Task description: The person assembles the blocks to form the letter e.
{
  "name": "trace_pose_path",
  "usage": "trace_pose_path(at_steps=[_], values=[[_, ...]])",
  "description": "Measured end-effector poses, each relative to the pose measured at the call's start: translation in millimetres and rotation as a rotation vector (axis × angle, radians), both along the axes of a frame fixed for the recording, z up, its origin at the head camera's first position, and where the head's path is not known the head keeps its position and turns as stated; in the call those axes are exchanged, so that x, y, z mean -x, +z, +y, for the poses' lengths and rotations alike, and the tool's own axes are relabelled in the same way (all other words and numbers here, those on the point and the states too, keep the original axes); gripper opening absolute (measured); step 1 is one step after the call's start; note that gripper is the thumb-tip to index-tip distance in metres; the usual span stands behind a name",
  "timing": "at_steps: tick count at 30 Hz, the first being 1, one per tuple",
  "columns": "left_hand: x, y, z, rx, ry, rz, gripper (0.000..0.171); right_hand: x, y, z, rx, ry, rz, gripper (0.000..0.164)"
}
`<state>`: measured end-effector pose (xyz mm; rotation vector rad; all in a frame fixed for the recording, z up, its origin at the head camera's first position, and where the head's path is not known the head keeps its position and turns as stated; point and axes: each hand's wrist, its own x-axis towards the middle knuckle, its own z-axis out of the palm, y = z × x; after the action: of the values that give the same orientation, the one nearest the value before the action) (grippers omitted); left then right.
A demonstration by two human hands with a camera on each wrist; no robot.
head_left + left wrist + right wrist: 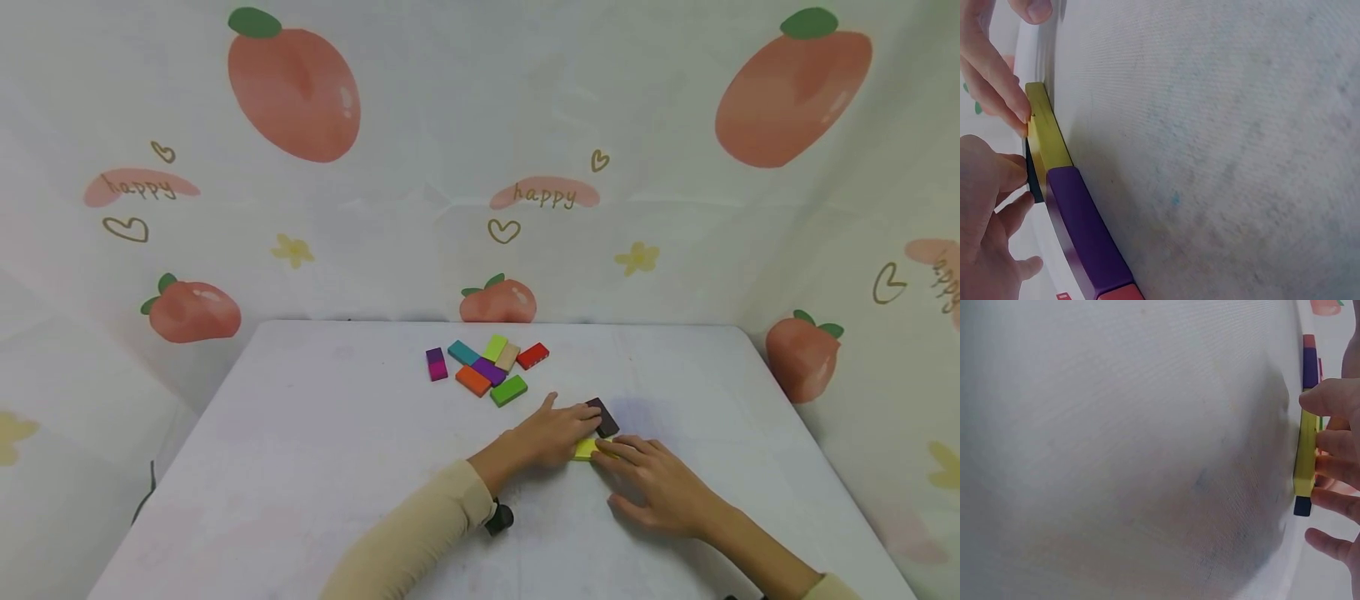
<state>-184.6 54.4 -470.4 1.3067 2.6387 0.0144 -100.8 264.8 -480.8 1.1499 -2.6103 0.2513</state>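
White cloth [435,108] reads "happy"; unclenched left hand [553,433] touches oblong black block [606,421], straight-fingered right hand [660,489] touches oblong yellow block [584,451].

The word "happy" [142,187] is lettered in gold-brown on pink patches [544,183] of the white backdrop cloth [420,100], seen at left, centre and, tilted, far right.

in head view, yellow block [584,451] partly hidden, right sleeve [831,588] cut off

Pale backdrop [420,100] of printed peaches [294,96] and yellow flowers [292,250] behind a white table [337,433]
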Motion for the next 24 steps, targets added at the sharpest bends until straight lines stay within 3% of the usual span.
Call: trace_pose_path(at_steps=[24], values=[[-3.4, 4.2, 7.5, -0.015, -0.026, -0.004, 0.048, 1.3, -1.0, 1.1, 0.011, -0.002, -0.004, 0.059]])
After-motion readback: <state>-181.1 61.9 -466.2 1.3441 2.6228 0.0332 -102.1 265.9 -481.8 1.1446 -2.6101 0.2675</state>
